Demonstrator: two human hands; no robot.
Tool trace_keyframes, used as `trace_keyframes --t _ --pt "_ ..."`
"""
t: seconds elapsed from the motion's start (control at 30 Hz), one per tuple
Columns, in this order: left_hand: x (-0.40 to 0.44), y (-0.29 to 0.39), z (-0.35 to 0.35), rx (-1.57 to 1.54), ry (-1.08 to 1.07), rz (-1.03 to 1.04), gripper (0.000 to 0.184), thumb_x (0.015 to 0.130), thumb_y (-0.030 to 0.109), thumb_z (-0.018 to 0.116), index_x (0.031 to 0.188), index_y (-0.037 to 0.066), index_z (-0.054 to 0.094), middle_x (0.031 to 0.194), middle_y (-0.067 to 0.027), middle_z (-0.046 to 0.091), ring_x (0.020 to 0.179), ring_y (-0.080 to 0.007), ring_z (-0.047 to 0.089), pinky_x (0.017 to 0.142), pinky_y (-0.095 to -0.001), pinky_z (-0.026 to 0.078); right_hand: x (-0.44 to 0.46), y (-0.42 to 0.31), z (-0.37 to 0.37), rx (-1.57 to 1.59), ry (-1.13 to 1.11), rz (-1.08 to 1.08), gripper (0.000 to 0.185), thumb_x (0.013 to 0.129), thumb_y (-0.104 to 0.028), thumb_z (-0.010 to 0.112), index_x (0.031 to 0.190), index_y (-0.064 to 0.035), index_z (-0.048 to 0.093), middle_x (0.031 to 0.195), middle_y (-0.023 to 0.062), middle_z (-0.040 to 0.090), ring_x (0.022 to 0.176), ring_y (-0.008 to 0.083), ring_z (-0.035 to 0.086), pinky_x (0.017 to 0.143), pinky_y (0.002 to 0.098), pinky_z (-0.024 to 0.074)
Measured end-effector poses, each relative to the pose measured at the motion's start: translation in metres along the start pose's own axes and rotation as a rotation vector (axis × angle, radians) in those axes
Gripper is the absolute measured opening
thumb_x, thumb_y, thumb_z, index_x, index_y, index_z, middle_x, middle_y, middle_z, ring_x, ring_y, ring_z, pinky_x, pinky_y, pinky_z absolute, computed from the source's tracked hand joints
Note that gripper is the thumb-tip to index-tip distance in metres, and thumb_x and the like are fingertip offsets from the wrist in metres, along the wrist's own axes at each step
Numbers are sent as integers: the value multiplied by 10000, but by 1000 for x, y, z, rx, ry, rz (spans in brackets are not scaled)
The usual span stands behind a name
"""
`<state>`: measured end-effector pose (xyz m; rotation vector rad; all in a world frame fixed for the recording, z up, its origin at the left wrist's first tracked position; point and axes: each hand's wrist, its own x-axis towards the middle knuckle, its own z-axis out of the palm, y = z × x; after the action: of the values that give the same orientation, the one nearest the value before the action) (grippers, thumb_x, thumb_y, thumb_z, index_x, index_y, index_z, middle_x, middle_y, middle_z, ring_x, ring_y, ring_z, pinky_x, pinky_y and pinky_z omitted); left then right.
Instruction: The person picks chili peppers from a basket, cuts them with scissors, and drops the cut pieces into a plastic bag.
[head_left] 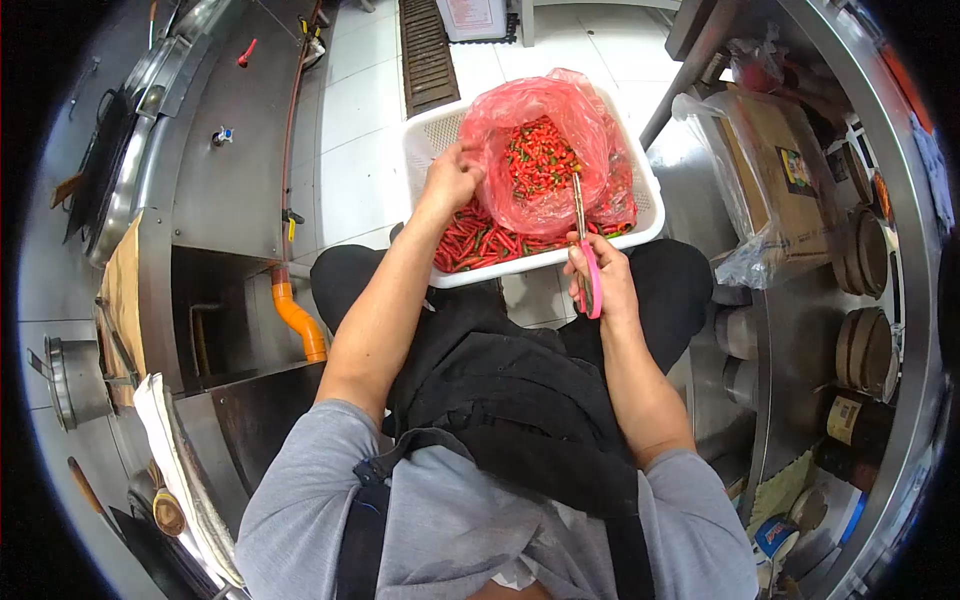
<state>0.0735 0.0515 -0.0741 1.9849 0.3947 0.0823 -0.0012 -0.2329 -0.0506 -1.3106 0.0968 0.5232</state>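
A white plastic basket (648,215) stands in front of my knees, with whole red chilies (480,245) spread over its bottom. Inside it a translucent red plastic bag (500,205) gapes open, holding cut chili pieces (540,155). My left hand (452,180) pinches the bag's left edge; its fingertips are partly hidden. Pink-handled scissors (592,280) are gripped in my right hand (612,275). Their long blades point away from me into the bag's mouth, the tips by the cut pieces.
To the left runs a steel kitchen counter (225,120) with an orange drain pipe (298,318) beneath. On the right, a steel shelf holds a plastic-wrapped cardboard box (775,170) and several round containers. A floor drain grate (428,60) lies beyond the basket on white tiles.
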Motion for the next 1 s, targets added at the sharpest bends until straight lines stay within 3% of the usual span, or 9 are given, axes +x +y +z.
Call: trace_keyframes --t 0.1,0.23,0.33,0.47,0.53,0.57,0.63,0.77,1.0 --pt "-12 47 -7 -229 25 51 475 789 59 655 1253 27 558 799 -59 672 732 -135 621 678 -290 502 -3 1 0 -26 7 2 371 858 -194 715 1149 0 590 715 66 627 447 96 546 402 220 420" --pt "-1 36 -21 321 100 69 494 806 208 692 1251 37 563 873 -93 695 800 -182 655 744 -314 521 -4 0 2 -76 -13 -1 403 846 -191 729 1157 16 578 724 66 624 452 90 540 404 220 421" --pt "-14 20 -31 228 132 14 479 854 189 663 1284 27 528 908 -116 692 761 -162 645 694 -285 510 -3 8 -3 -63 -24 -28 445 842 -196 736 1178 35 557 742 71 625 464 88 543 408 222 425" --pt "-43 1 -50 95 233 -22 416 867 196 652 1231 16 564 910 -100 692 784 -150 640 749 -291 499 -5 9 -2 -75 -40 -12 496 828 -195 752 1205 51 542 770 68 631 503 88 552 450 222 440" --pt "-56 -6 -61 249 109 52 370 838 249 687 1141 42 633 824 -126 694 772 -193 667 729 -327 527 -4 9 1 -83 -48 -6 488 824 -195 756 1195 47 551 777 64 634 519 87 555 471 222 448" --pt "-65 -10 -61 399 1 99 266 866 206 655 1069 34 655 829 -101 695 765 -162 648 722 -312 513 -3 10 2 -93 -63 -11 480 822 -191 758 1190 43 557 787 61 639 552 88 567 499 222 458" --pt "-79 -5 -48 486 -150 144 196 847 200 655 959 44 689 817 -127 694 760 -202 664 717 -334 521 -2 12 6 -103 -88 -16 472 820 -188 761 1185 39 564 798 58 644 585 89 578 526 223 467" --pt "-89 7 -13 654 -389 163 218 798 200 664 933 30 692 849 -178 686 820 -311 674 765 -405 520 -1 17 9 -80 -100 -8 470 821 -169 761 1192 40 561 826 67 655 664 104 613 565 228 489" --pt "-87 3 10 663 -346 205 201 760 153 664 894 5 649 877 -201 666 893 -359 647 795 -447 504 -2 18 2 -86 -72 -5 473 824 -162 759 1196 47 557 855 82 667 704 119 637 553 240 502"
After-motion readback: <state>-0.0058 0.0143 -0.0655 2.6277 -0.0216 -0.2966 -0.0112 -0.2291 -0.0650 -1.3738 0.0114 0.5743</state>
